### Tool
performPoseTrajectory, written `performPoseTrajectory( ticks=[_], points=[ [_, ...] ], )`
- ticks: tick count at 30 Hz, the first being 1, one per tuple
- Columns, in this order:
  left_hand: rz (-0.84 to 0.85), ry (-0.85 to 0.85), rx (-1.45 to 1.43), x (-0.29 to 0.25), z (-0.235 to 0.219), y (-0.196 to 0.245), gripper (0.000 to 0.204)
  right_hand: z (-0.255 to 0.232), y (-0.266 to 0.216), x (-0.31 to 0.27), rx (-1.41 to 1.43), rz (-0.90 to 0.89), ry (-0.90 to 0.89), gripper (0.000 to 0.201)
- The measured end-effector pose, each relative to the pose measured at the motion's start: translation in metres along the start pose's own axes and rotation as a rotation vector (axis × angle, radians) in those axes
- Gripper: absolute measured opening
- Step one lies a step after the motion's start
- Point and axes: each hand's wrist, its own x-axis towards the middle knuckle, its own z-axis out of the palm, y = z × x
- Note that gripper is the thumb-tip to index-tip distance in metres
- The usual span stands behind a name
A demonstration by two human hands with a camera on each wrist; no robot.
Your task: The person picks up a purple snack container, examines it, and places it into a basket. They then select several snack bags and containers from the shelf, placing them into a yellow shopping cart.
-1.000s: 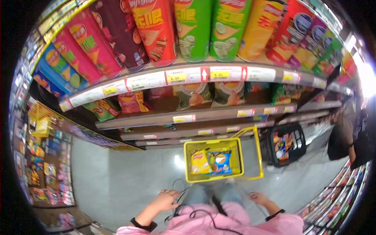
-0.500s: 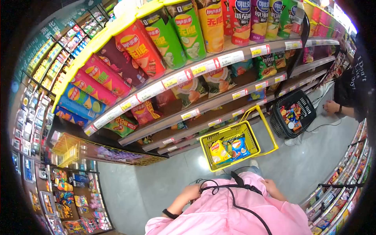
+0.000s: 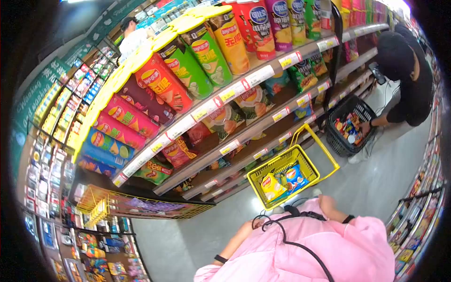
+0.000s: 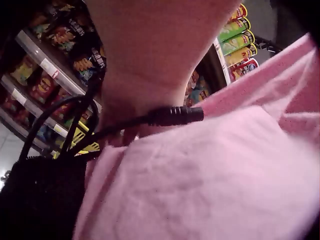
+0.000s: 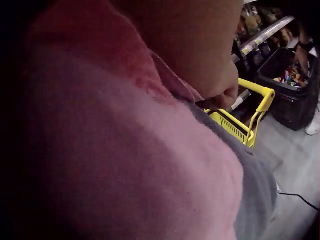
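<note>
My left hand (image 3: 258, 223) is at the waist of the pink shirt (image 3: 300, 244), beside a looping black cable (image 3: 300, 246). In the left wrist view, the shirt and a cable plug (image 4: 175, 116) cover its fingers. My right hand (image 5: 226, 95) is low by the shirt's hem, its fingers bent; whether either hand grips cloth I cannot tell. Just ahead on the floor stands a yellow shopping basket (image 3: 307, 157) with a raised handle (image 3: 329, 152). Inside it are a yellow chip bag (image 3: 273, 187) and a blue chip bag (image 3: 295, 176).
A shelf of chip canisters (image 3: 164, 82) runs along the front, with bagged snacks (image 3: 223, 120) below. At right, a person in black (image 3: 406, 77) reaches into a black basket (image 3: 345, 145) of snacks. A yellow wire rack (image 3: 141, 204) is at left, goods shelves (image 3: 418, 202) at right.
The head view has tilted up and turned, bringing the canister tops and a far person into view. Both my hands have come in to the waist. The person in black has reached into the black basket.
</note>
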Motion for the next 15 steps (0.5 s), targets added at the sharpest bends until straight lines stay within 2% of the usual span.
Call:
performPoseTrajectory(
  ticks=[4, 7, 8, 10, 15],
  points=[
    [-0.013, 0.015, -0.127, -0.006, 0.003, 0.01, 0.033, -0.01, -0.013, 0.001, -0.083, -0.091, -0.105, 0.017],
    [-0.087, -0.1, -0.401, -0.015, 0.008, -0.006, 0.031, 0.011, -0.002, 0.01, -0.153, -0.149, -0.14, 0.016],
    [-0.046, -0.126, -0.452, -0.016, 0.001, 0.013, 0.029, 0.015, -0.004, 0.013, -0.178, -0.162, -0.149, 0.017],
    [-0.07, -0.139, -0.454, -0.016, 0.003, 0.012, 0.028, 0.014, -0.009, 0.015, -0.179, -0.248, -0.169, 0.017],
    [-0.159, -0.175, -0.694, -0.016, 0.011, -0.013, 0.033, 0.013, -0.008, 0.019, -0.092, -0.224, -0.231, 0.016]
  ],
)
